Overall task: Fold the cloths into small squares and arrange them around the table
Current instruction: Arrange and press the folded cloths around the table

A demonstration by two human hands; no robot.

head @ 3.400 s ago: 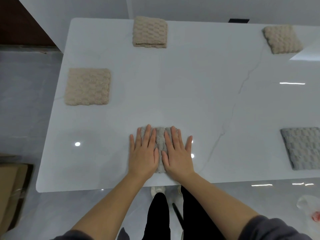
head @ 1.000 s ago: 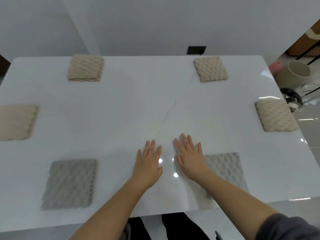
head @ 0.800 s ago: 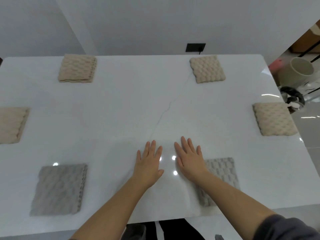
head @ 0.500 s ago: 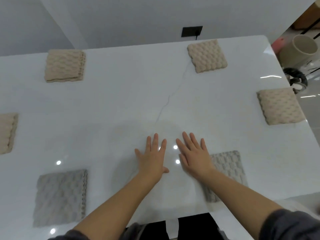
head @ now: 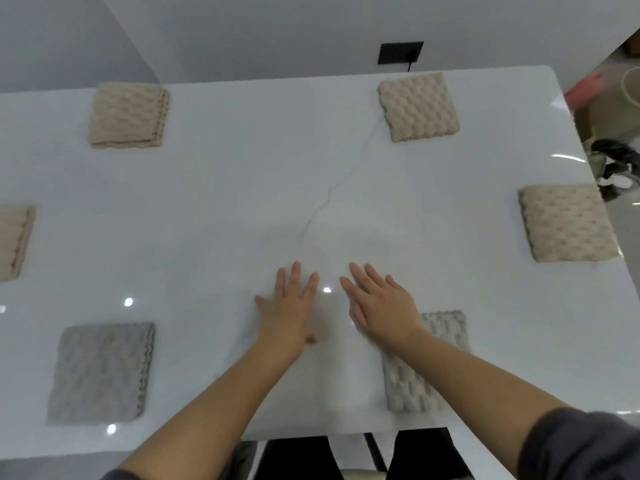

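I judge arranging finished: six folded cloths ring the bench. My left hand and right hand lie flat, fingers straight, holding nothing; next, only straighten edges.

White glossy table with a thin dark vein. Six folded square cloths lie near its edges: far-left beige cloth, far-right beige cloth, right-edge beige cloth, left-edge beige cloth cut off by frame, near-left grey cloth, near-right grey cloth partly hidden.
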